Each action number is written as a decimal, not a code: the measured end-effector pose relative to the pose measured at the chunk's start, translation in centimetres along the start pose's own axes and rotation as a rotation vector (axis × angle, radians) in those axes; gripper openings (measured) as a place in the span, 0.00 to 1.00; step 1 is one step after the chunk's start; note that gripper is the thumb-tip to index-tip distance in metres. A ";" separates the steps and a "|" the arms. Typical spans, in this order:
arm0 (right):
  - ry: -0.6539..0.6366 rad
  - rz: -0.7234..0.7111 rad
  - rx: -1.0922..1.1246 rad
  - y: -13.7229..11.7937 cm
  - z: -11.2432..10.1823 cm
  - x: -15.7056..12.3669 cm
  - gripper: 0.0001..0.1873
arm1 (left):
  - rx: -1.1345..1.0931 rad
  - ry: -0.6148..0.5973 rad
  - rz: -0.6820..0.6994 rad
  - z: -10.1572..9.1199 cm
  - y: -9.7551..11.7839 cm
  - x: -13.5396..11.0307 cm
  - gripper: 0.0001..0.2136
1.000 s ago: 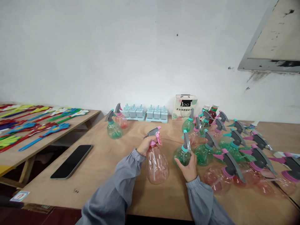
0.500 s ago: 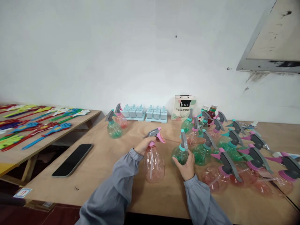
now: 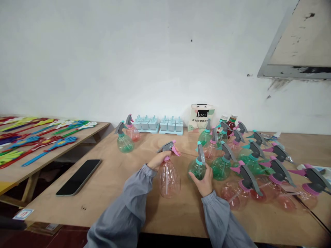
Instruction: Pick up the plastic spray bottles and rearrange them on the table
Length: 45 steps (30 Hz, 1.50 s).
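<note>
My left hand grips the neck of a clear pink spray bottle that stands upright on the wooden table; its grey and pink trigger head sticks out above my fingers. My right hand is wrapped around a green spray bottle with a teal collar and grey trigger, just right of the pink one. Both arms wear grey sleeves. A crowd of several pink and green spray bottles stands and lies to the right of my right hand.
A black phone lies flat at the table's left front. Two spray bottles stand at the back left, beside light blue moulds and a small carton by the wall. Coloured hand-shaped clappers cover a side table on the left.
Both bottles and my hands have shifted slightly left and away from me on the table. The pink bottle's trigger head has swung a little to the right. My grips are unchanged.
</note>
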State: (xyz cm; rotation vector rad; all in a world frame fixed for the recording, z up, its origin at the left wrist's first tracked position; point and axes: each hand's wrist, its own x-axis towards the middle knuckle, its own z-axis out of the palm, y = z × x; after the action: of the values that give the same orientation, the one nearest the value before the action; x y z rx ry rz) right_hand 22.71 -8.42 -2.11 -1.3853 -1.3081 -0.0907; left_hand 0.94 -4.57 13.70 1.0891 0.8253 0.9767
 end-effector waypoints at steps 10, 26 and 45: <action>-0.017 0.010 0.010 -0.1 -0.2 0.1 0.44 | 0.096 -0.013 0.108 0.0 0.1 0.0 0.05; -0.026 0.015 0.015 0.0 -0.2 0.1 0.43 | 0.411 0.194 0.314 -2.7 2.0 -3.5 0.18; -0.023 0.017 0.019 0.1 0.0 0.0 0.45 | 0.714 1.183 0.458 -23.9 -2.3 -5.3 0.23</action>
State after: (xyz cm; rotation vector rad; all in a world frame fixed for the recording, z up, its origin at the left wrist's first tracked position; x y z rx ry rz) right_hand 22.79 -8.37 -2.19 -1.3851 -1.3126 -0.0511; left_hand -22.07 -2.08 5.47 1.2793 2.0500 1.8389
